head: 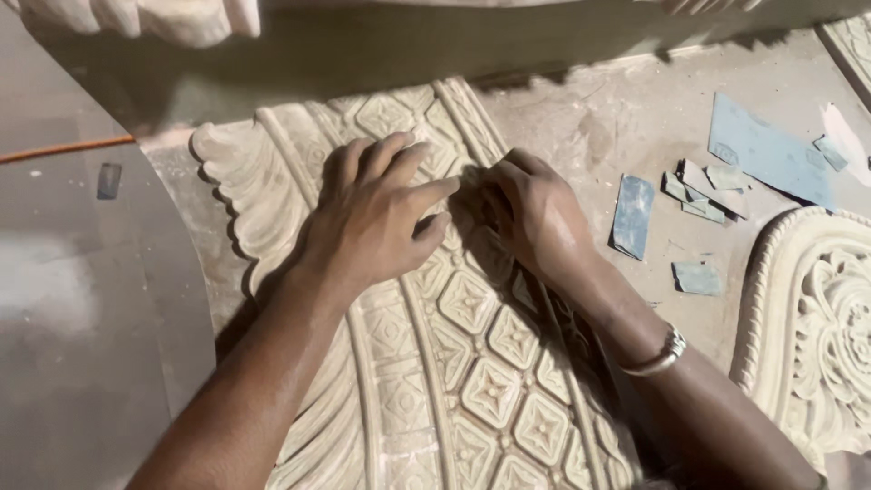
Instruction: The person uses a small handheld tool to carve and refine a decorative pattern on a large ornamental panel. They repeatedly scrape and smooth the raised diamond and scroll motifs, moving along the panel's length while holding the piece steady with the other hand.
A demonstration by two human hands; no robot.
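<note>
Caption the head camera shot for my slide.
Both hands, left and right, press on a carved stone panel beside sandpaper scraps.

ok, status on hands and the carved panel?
Left hand flat on carved panel. Right hand fingers curled, pressing its grooves. Sandpaper scraps lie apart, right.

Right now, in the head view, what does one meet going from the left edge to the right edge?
Orange cable → small grey piece on the floor → left hand → right hand → blue-grey sandpaper strip → large sandpaper sheet → round carved floral panel.
</note>
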